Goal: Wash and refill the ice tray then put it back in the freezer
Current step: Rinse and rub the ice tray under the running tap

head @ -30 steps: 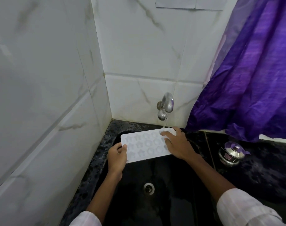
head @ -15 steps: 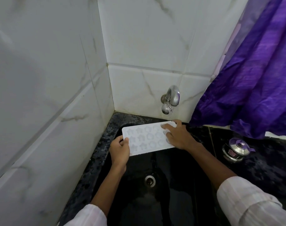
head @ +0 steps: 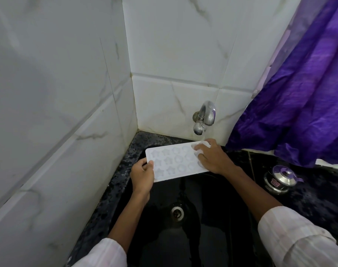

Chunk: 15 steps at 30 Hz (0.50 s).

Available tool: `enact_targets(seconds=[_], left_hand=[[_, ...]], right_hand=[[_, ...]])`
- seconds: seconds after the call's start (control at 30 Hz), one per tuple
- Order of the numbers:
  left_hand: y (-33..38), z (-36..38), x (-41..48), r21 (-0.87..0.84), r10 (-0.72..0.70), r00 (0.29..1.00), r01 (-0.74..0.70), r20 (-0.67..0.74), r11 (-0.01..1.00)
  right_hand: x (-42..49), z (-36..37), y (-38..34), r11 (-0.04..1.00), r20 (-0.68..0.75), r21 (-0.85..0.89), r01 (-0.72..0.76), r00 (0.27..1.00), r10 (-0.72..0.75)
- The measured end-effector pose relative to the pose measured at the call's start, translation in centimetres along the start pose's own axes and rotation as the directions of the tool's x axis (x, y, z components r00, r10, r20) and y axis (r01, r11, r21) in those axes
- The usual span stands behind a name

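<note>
Now, nearest to the person, two pale sleeves (head: 295,241) reach over the black sink (head: 212,243), with the drain (head: 177,211) in its floor. A little further, the left hand (head: 143,175) grips the near left corner of the tray (head: 174,160): thumb on top, fingers curled underneath, so it carries the tray above the sink, where the runoff can fall. The tray is white and face up, its star and round cavities open to the water (head: 202,136). On its right end the right hand (head: 212,158) lies palm down, with spread, lightly bent fingers touching the cavities; it seems to rub them and not to clasp, but the thumb is hidden, so this is not sure. Just beyond, a thin stream of water falls from the tap (head: 204,116) onto the far right corner, probably the reason why this end is held there. The washing looks in progress; refilling and the freezer are not yet done. To the right a steel pot (head: 280,180) stands on the counter (head: 318,199), well apart, below a purple curtain (head: 299,103). Behind all is the tiled wall (head: 174,54).
</note>
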<state>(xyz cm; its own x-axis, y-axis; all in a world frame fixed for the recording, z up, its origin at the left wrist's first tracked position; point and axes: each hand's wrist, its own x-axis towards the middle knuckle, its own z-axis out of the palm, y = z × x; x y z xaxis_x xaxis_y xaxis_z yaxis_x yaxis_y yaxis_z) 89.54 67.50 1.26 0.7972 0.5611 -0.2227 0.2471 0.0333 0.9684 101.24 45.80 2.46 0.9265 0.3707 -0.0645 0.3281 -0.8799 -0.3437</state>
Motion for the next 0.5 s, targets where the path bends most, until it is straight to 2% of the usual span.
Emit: enact_targets(seconds=[0.1,0.27,0.5], left_hand=[[0.2,0.1,-0.2,-0.003,0.006,1.0,-0.006,-0.014,1.0],[0.9,0.0,0.1,-0.026,-0.004,0.998,0.002,-0.063,1.0],[1.3,0.6,0.0,-0.026,0.001,0.995,-0.003,-0.099,1.0]], right_hand=[[-0.1,0.1,0.1,1.0,0.006,0.009,0.024,1.0,-0.025],[-1.4,-0.4,0.1,0.982,-0.041,0.165,0.089,0.996,-0.084],[-3.0,-0.8,0.2,0.988,-0.107,0.111,0.103,0.99,-0.091]])
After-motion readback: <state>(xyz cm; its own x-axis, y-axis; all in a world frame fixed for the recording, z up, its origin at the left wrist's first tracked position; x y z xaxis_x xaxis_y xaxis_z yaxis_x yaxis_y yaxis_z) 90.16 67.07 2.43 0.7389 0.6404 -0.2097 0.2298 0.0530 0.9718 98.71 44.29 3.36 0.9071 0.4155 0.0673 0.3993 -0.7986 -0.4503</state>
